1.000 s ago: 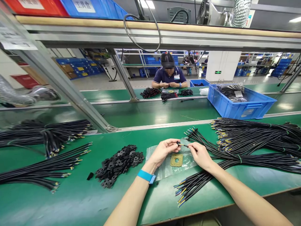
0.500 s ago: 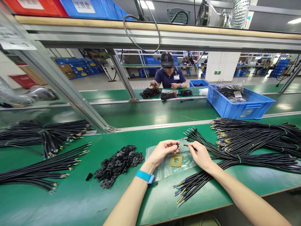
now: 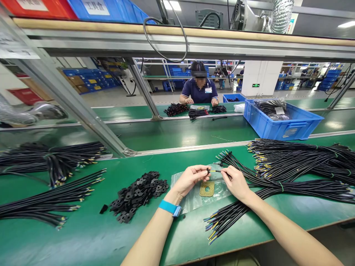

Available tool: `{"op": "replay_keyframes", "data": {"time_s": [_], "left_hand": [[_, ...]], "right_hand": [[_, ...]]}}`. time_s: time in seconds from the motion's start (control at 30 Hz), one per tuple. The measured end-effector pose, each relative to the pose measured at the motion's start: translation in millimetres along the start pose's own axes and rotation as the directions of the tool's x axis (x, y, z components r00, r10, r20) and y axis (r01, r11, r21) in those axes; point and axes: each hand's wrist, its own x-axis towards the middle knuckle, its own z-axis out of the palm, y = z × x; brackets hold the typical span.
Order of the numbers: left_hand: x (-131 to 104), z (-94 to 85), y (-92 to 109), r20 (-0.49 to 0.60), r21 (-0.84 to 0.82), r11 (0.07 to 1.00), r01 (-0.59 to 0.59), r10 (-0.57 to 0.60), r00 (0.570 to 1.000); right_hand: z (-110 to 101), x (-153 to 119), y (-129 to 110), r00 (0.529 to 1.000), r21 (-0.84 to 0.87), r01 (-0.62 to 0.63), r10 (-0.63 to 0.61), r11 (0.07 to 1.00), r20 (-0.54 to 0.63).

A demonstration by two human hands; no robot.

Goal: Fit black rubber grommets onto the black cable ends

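Between its thumb and fingers my left hand (image 3: 190, 181) pinches a small black piece (image 3: 208, 171), which sits at the tip of a cable. My right hand (image 3: 236, 183) is closed on that black cable (image 3: 222, 171), close to its stripped end, where a thin yellow wire shows. Below the fingers, a yellow square sponge (image 3: 207, 188) with a round hole lies on a clear plastic bag (image 3: 188, 201). To the left spreads a pile of flat black pads (image 3: 138, 195). Several cables with black pieces on their ends (image 3: 226, 158) lie beyond my right hand.
Bundles of black cables (image 3: 294, 159) lie at the right, and more cables (image 3: 50, 195) at the left. A blue crate (image 3: 291, 129) stands beyond the rail. Across the bench sits a co-worker (image 3: 199, 90). A metal shelf beam (image 3: 194, 46) crosses overhead.
My hands stay almost in place, both still on the cable and the small black piece. Across the bench, the co-worker's hands have lowered toward the parts and moved apart.
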Motion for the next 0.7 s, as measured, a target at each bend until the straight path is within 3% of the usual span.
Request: {"op": "replay_keyframes", "data": {"time_s": [0.17, 0.33, 0.43, 0.57, 0.7], "left_hand": [[1.9, -0.5, -2.6, -0.058, 0.140, 0.989, -0.036, 0.044, 0.997], [0.0, 11.5, -5.6, -0.046, 0.218, 0.976, -0.006, 0.017, 0.999], [-1.8, 20.4, -6.7, -0.039, 0.340, 0.937, -0.078, 0.097, 0.995], [-3.9, 30.0, -8.4, 0.021, 0.543, 0.803, -0.245, 0.278, 0.960], [-5.4, 38.5, -10.7, 0.061, 0.580, 0.742, -0.338, 0.373, 0.926]], "right_hand": [[-1.4, -0.3, -2.6, 0.998, -0.061, 0.059, -0.059, 0.996, 0.003], [-2.1, -0.3, -3.1, 0.989, -0.106, 0.134, -0.126, 0.985, 0.078], [-1.9, -0.9, -1.8, 0.985, -0.132, 0.147, -0.133, 0.980, 0.109], [0.3, -2.5, -0.8, 0.989, -0.072, 0.058, -0.048, 0.996, 0.141], [2.5, -2.3, -0.5, 0.977, 0.147, -0.119, 0.089, 0.982, 0.195]]}}
